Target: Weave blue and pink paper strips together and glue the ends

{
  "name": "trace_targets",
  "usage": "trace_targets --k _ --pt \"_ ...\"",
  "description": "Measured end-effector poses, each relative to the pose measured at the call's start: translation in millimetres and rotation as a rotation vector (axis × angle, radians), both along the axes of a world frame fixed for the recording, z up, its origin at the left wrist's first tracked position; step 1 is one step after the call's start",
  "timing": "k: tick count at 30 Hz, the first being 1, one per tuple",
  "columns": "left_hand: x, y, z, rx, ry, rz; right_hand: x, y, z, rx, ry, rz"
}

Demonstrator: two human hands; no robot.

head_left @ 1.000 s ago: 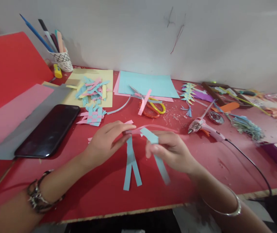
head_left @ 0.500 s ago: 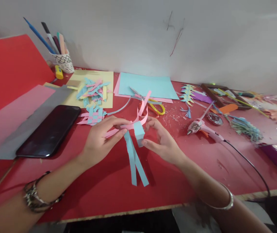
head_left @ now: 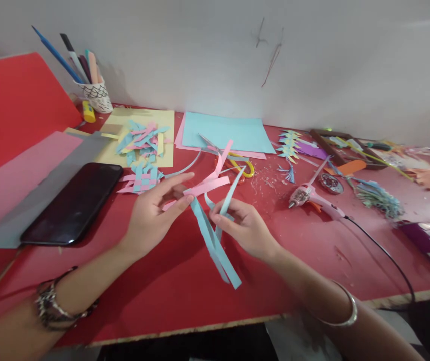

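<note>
Between thumb and fingers, my left hand [head_left: 154, 215] pinches interlaced paper strips. Pink strips [head_left: 209, 185] stick out to the right and upward from this grip, while light blue strips [head_left: 232, 271] hang down over the table. My right hand [head_left: 247, 228] is closed on another light blue strip [head_left: 234, 188], whose free end points up past the fingers. The crossing point of the strips is partly hidden by my left fingers. Behind them lie scissors with yellow handles [head_left: 250, 169], partly covered by paper.
A black phone [head_left: 74, 203] lies left, near a woven paper piece [head_left: 145, 181] and a heap of folded strips [head_left: 143, 138]. Blue paper sheets [head_left: 226, 130] are at the back. A pink glue gun [head_left: 322, 203] with its cord lies right, near a purple box [head_left: 427, 243].
My right hand has moved slightly down and bent the blue strip, so its end now points upward. The pink loop has opened out into a straighter strip. The view has shifted slightly.
</note>
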State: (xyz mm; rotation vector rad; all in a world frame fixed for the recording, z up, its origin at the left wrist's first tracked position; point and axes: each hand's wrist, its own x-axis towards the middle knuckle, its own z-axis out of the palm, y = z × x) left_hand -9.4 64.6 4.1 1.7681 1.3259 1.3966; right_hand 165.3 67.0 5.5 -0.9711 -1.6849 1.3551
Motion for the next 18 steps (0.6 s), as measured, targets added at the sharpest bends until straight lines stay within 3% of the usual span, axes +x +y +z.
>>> trace_targets --k 6,10,14,18 --pt "2.5 4.8 -0.7 -0.200 -0.182 0.029 3.3 0.7 6.5 0.289 -0.252 -0.127" --pt "2.6 7.0 -2.8 -0.296 -0.276 -0.025 4.5 -0.1 8.1 0.426 -0.296 -0.124" --pt "2.2 6.8 -4.1 -0.371 -0.297 -0.121 4.9 -0.4 8.6 0.476 -0.286 -0.125" --pt "1.6 7.8 -6.7 -0.457 -0.364 -0.177 6.1 1.3 5.9 0.430 -0.315 -0.083"
